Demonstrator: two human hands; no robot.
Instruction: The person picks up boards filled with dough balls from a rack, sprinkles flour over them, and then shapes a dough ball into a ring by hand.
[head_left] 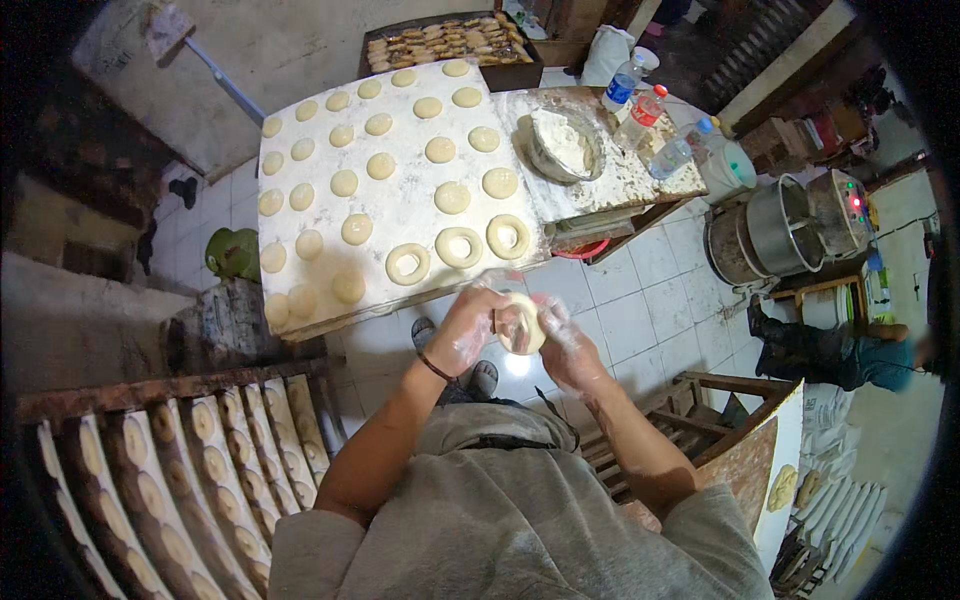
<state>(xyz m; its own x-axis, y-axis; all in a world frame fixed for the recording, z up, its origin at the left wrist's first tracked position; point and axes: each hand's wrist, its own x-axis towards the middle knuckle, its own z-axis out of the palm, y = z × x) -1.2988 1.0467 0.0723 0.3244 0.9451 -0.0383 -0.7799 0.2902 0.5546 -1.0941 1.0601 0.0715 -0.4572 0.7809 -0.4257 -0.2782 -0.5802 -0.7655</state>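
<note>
My floury left hand [467,330] and right hand [563,345] grip either side of a pale dough ring [523,342], held off the front edge of a flour-dusted board [320,235]. Fingers of my left hand reach into the middle of the ring. Just beyond my hands, three shaped rings [459,248] lie along the board's near right corner, each with an open centre. Several rows of flattened dough rounds [380,166] cover the rest of the board, some with small central dimples or shine too small to make out clearly.
A flour bowl [560,145] and bottles [633,120] stand right of the board; browned pieces fill a back tray [450,42]. A mixer [780,225] and another person [870,355] are at right. A rack [175,470] of dough trays is lower left, a side table [735,460] lower right.
</note>
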